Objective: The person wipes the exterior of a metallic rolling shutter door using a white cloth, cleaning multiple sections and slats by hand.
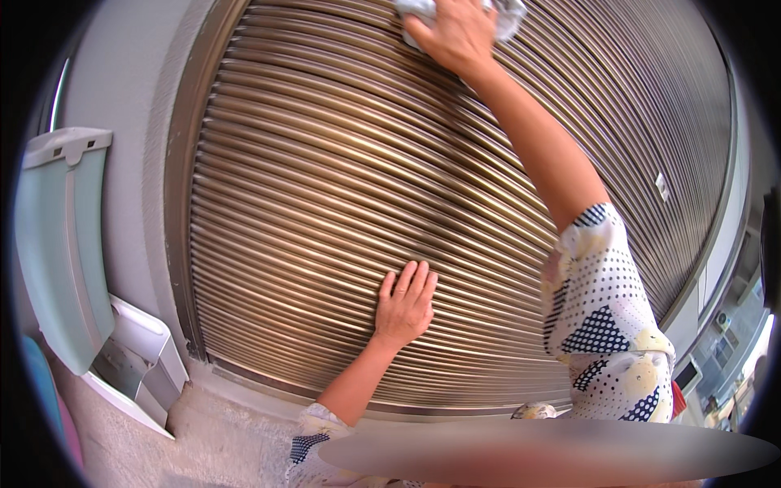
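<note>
A ribbed bronze-coloured metal shutter (342, 187) fills most of the view. My right hand (460, 32) reaches up to the top of the view and presses a crumpled white cloth (511, 18) against the slats. Part of the cloth is hidden under the palm and by the upper edge of the picture. Lower down, my left hand (405, 305) lies flat on the shutter with its fingers stretched out and nothing in it. Both arms wear short patterned sleeves.
A brown frame (181, 187) borders the shutter on the left, beside a grey wall (114, 81). Against that wall stands a pale green and white plastic container (65, 244), with a white open box part (150, 333) at its foot. A small latch (661, 187) sits on the shutter's right.
</note>
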`<action>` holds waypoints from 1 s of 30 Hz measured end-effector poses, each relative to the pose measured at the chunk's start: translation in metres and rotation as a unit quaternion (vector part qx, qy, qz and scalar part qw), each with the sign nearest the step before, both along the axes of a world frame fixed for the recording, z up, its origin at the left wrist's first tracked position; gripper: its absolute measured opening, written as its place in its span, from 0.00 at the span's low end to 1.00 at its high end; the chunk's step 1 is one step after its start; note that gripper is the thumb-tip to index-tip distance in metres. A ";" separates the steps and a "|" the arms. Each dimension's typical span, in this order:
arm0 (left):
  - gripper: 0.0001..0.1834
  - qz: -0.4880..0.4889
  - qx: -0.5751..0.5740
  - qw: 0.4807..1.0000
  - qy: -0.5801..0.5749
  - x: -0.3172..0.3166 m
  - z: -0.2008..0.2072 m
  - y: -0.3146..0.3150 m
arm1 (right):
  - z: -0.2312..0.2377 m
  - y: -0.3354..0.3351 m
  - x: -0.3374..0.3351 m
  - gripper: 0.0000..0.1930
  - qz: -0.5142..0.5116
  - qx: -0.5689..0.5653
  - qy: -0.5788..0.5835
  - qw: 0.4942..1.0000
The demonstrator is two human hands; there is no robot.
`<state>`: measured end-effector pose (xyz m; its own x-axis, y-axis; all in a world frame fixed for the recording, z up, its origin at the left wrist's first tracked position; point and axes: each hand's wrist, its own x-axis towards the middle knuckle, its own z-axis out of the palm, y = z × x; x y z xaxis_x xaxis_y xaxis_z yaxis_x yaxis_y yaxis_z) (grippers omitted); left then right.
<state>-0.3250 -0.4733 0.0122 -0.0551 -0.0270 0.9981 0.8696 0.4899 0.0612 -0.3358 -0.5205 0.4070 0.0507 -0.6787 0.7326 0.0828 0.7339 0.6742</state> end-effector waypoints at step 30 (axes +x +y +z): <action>0.27 0.126 -0.051 0.990 0.023 -0.031 -0.013 0.010 | -0.038 0.142 0.051 0.35 -0.053 0.150 -0.169 0.973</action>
